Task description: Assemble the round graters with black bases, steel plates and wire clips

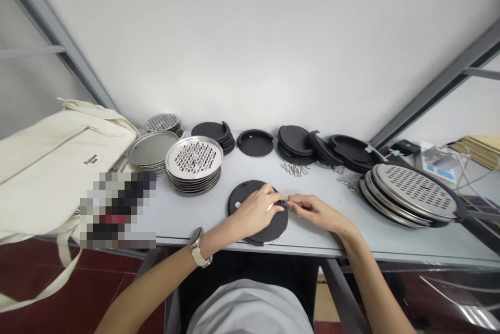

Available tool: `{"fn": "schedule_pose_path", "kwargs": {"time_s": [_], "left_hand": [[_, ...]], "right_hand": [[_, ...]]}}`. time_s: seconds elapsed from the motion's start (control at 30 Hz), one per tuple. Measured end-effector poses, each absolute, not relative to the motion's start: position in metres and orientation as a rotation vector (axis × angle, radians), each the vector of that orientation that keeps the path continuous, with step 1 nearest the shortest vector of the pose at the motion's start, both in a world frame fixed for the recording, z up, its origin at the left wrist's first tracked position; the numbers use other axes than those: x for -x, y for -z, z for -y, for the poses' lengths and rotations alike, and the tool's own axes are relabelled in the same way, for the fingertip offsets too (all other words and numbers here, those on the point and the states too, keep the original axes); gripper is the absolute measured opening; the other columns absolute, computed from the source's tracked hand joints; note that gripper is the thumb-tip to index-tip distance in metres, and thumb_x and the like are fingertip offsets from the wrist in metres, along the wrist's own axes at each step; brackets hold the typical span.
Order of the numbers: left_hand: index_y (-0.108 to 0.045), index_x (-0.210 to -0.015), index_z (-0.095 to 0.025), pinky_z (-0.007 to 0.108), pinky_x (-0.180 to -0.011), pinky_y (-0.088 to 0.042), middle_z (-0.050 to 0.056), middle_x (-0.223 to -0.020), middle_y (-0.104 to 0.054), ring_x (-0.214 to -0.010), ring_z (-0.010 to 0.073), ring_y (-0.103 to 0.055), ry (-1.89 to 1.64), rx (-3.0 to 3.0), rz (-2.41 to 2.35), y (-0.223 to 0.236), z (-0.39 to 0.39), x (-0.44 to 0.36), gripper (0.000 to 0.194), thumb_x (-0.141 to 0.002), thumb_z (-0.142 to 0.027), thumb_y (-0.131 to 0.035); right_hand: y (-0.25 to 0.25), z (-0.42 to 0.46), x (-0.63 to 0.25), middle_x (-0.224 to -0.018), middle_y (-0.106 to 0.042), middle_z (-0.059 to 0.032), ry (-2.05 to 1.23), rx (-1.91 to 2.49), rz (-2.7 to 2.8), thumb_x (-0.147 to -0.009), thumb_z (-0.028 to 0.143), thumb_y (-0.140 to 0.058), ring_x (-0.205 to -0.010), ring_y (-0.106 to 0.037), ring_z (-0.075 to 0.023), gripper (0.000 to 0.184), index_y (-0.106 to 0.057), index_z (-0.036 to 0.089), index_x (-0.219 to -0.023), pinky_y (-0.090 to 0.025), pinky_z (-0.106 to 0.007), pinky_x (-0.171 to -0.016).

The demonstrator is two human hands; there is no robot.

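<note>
My left hand lies over a round black plastic disc on the table and grips it near its upper edge, with a steel plate showing beneath the disc's lower rim. My right hand comes in from the right, its fingertips pinched at the disc's edge around a small thin wire piece, mostly hidden by my fingers. A loose pile of small wire hooks lies just beyond my right hand.
Stacks of perforated steel grater plates and black plastic discs line the back of the grey table. A larger steel stack stands at right. A cream cloth bag lies at left, partly blurred out. Papers and cables sit beyond the right end.
</note>
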State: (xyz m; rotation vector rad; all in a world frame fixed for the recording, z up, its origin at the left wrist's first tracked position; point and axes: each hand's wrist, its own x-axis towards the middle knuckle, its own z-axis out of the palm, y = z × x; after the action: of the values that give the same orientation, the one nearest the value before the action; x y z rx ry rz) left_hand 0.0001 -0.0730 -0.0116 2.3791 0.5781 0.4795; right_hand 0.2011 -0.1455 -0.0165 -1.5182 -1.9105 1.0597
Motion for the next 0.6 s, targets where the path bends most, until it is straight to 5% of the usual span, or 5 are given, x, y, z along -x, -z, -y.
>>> {"fn": "schedule_pose_path", "kwargs": {"time_s": [0.6], "left_hand": [[-0.062,-0.111,-0.025,0.027,-0.081,-0.045,0.003,-0.098,-0.049,-0.085,0.0145,-0.057,-0.547,-2.428,-0.614,0.014,0.073,0.002,0.026,-0.094,-0.025,-0.043]], "right_hand": [[0.013,0.157,-0.215,-0.064,-0.023,0.0054,-1.139,1.535,1.735,-0.092,0.049,-0.038,-0.058,-0.024,-0.0098,0.041,-0.032,0.020,-0.065,-0.024,-0.023,-0.051]]}}
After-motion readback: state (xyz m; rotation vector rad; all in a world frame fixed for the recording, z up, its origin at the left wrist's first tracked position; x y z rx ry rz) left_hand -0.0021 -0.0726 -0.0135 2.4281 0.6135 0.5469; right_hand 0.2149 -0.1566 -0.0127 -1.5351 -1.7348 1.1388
